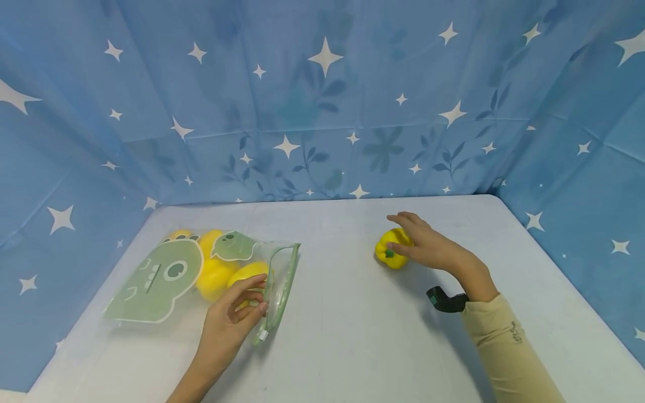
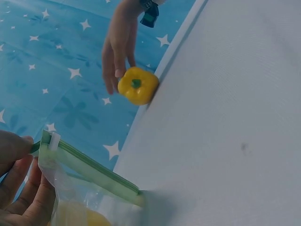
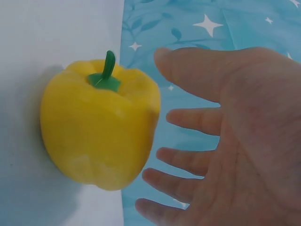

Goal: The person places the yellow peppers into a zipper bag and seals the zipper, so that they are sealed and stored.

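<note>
A clear zip bag [image 1: 188,313] with a green dinosaur print lies on the left of the table, several yellow items [image 1: 214,278] inside it. My left hand [image 1: 229,316] pinches the bag's opening edge between thumb and fingers; the green zip strip [image 2: 94,165] shows beside them in the left wrist view. On the right, a yellow bell pepper [image 3: 101,129] with a green stem sits on the table. Just over it is my right hand [image 1: 430,246], fingers spread and extended. In the right wrist view, a gap shows between those fingers and the pepper.
The white-covered table [image 1: 342,336] runs back to a blue curtain [image 1: 302,101] with white stars, which also hangs along both sides. A black wrist device [image 1: 445,300] sticks out beside the right wrist, below a beige sleeve [image 1: 504,341].
</note>
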`<move>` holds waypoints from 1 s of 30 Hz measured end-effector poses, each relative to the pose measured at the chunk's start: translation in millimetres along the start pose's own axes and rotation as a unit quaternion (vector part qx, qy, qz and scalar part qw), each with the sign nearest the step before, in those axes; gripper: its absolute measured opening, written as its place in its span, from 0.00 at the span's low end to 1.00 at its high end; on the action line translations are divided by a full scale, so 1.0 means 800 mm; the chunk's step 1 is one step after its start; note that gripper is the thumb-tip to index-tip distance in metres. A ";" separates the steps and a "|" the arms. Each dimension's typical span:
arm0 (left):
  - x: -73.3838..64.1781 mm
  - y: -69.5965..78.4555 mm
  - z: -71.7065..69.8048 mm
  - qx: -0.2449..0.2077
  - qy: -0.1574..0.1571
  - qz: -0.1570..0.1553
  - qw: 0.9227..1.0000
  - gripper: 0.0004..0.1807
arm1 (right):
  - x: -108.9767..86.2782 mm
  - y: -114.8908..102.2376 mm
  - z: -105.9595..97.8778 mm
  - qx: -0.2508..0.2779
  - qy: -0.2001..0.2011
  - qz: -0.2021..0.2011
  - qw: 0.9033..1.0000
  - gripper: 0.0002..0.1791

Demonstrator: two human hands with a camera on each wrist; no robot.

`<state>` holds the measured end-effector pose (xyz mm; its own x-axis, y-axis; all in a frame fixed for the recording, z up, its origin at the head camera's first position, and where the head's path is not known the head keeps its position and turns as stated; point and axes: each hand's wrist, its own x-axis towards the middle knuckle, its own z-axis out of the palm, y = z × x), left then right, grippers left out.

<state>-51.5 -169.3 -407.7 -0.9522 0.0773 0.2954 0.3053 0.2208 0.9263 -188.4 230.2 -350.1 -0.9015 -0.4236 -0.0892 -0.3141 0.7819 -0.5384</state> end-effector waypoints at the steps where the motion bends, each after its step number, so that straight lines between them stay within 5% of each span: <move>1: 0.000 0.000 0.000 -0.001 0.000 0.000 1.000 0.30 | 0.000 0.001 0.000 0.001 -0.002 0.000 1.000 0.40; 30: 0.000 0.000 -0.002 0.002 -0.005 -0.012 1.000 0.29 | 0.005 0.024 0.002 0.018 -0.024 0.013 0.999 0.39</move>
<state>-51.8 -170.5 -407.4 -0.9592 0.0812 0.2708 0.2824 0.2259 0.9323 -197.9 242.5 -362.3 -0.8940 -0.4249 -0.1425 -0.2793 0.7769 -0.5643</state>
